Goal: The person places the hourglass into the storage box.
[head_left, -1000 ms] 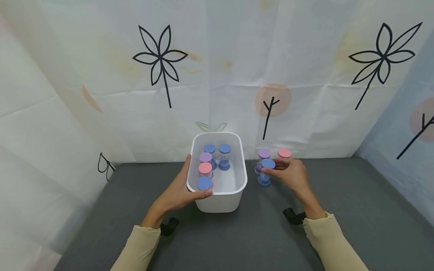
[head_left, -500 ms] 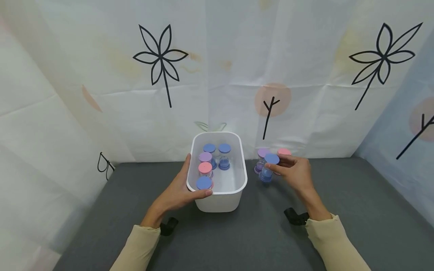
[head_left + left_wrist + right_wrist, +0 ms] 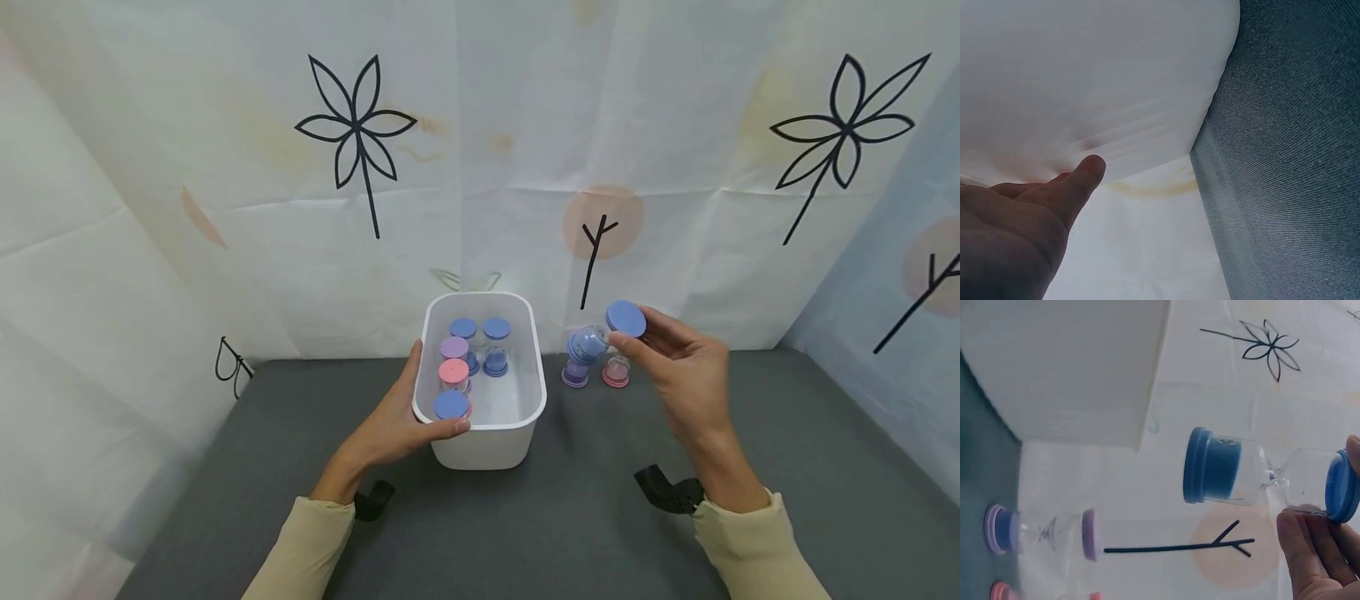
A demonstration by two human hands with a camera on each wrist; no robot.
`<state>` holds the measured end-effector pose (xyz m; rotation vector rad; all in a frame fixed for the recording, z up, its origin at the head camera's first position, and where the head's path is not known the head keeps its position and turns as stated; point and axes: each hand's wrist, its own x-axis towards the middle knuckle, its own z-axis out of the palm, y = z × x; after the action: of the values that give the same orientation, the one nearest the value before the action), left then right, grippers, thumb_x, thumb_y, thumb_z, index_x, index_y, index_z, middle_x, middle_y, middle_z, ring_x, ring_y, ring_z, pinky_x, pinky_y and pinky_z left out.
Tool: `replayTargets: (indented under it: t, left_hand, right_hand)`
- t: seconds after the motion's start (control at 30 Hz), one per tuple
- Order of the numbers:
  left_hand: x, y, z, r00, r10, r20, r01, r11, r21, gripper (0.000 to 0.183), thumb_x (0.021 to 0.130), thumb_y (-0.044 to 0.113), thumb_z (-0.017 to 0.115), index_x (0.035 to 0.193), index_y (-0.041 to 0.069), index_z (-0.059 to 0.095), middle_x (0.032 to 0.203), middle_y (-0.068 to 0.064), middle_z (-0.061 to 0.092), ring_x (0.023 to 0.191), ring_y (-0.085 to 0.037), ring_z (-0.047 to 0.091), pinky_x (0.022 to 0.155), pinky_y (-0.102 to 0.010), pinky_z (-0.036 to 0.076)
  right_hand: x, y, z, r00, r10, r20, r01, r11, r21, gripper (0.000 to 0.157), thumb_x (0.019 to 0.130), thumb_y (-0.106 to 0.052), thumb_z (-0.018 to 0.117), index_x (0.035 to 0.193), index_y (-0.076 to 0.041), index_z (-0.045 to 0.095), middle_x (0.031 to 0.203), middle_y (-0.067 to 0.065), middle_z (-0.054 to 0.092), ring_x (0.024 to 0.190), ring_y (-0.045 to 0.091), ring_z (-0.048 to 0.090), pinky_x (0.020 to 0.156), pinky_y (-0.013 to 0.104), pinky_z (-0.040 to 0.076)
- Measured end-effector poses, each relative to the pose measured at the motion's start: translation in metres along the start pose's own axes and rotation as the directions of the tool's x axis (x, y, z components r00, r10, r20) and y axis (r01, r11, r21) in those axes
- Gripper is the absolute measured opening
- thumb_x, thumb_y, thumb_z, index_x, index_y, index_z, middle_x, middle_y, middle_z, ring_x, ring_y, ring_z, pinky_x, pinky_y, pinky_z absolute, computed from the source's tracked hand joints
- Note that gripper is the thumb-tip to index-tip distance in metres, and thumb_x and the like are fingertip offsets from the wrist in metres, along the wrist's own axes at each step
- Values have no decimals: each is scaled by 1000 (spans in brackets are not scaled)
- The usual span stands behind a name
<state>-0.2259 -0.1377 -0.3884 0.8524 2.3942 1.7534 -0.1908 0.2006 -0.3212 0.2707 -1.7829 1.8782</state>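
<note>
My right hand (image 3: 693,375) pinches a blue-capped hourglass (image 3: 626,318) near its upper cap, holding it tilted above the table. In the right wrist view blue sand fills the lower bulb of this hourglass (image 3: 1219,467), and the fingertips (image 3: 1294,534) lie against the other end. My left hand (image 3: 405,425) grips the near left corner of a white plastic bin (image 3: 483,450), thumb over the rim and fingers along the outer side. Inside the bin stand several hourglasses, among them a pink one (image 3: 453,372), a purple one (image 3: 453,347) and a blue one (image 3: 497,328).
A purple hourglass (image 3: 575,377) and a pink hourglass (image 3: 617,372) stand on the dark grey table (image 3: 525,533), right of the bin and partly hidden behind the raised one. A white patterned cloth (image 3: 510,150) hangs at the table's back edge.
My right hand has lifted the blue hourglass off the table, moved it up and to the right, and tilted it. The left hand and bin have stayed in place.
</note>
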Motion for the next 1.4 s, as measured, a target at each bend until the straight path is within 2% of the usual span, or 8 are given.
replayTargets:
  t: [0.17, 0.33, 0.57, 0.73, 0.87, 1.0, 1.2, 1.4]
  left_hand:
    - [0, 0, 1, 1000, 8, 4, -8, 1000, -11, 117, 79, 25, 89, 161, 39, 5, 159, -9, 32, 127, -32, 52, 101, -54, 46]
    - [0, -1, 0, 1000, 12, 6, -12, 1000, -14, 117, 80, 24, 88, 161, 39, 5, 158, -10, 33, 126, -33, 53, 99, -52, 47]
    - [0, -2, -1, 1000, 9, 13, -9, 1000, -14, 117, 81, 24, 88, 161, 39, 4, 156, -10, 34, 124, -32, 54, 98, -49, 49]
    - [-1, -1, 0, 1000, -9, 15, 9, 1000, -12, 118, 80, 26, 88, 160, 39, 2, 156, -9, 35, 125, -30, 54, 99, -48, 49]
    - [0, -1, -1, 1000, -1, 19, 1, 1000, -21, 118, 81, 26, 87, 161, 38, 2, 157, -11, 34, 127, -32, 53, 99, -48, 49]
    - [0, -1, -1, 1000, -3, 19, 3, 1000, -22, 118, 81, 26, 87, 161, 39, 1, 158, -11, 32, 127, -32, 53, 99, -48, 49]
    - [-1, -1, 0, 1000, -19, 14, 19, 1000, -19, 119, 81, 27, 87, 161, 38, 0, 159, -11, 31, 128, -32, 53, 100, -49, 49]
    - [-1, 0, -1, 1000, -22, 16, 22, 1000, -13, 119, 81, 27, 87, 162, 35, -1, 159, -10, 30, 128, -32, 52, 99, -49, 49]
  right_hand:
    - [5, -6, 11, 999, 9, 49, -12, 998, 66, 44, 85, 10, 76, 127, 12, 64, 110, 4, 75, 101, 16, 72, 87, 25, 55]
    - [21, 1, 33, 977, 90, 196, -99, 994, 36, 47, 88, 2, 77, 132, 10, 61, 112, 1, 74, 104, 14, 70, 88, 26, 55]
    - [44, 27, 72, 868, 278, 412, -218, 958, -187, 49, 88, -12, 81, 132, 2, 64, 120, 13, 71, 110, 22, 69, 96, 39, 53]
    - [51, 41, 95, 790, 379, 482, -239, 914, -327, 46, 85, -16, 84, 126, 0, 69, 114, 14, 73, 108, 26, 70, 99, 45, 51]
    - [56, 44, 105, 749, 426, 507, -245, 889, -386, 49, 84, -14, 84, 128, 1, 68, 113, 14, 73, 107, 26, 70, 100, 45, 50]
    - [62, 46, 112, 734, 443, 515, -195, 864, -464, 50, 83, -16, 86, 127, 1, 68, 113, 12, 73, 107, 25, 69, 99, 45, 51]
    - [70, 52, 120, 738, 436, 515, -72, 809, -583, 49, 80, -14, 88, 123, 2, 71, 110, 13, 74, 104, 25, 69, 92, 41, 54]
    - [74, 53, 126, 732, 456, 506, -28, 763, -646, 55, 78, -16, 90, 125, 4, 69, 115, 15, 73, 107, 25, 68, 91, 39, 55]
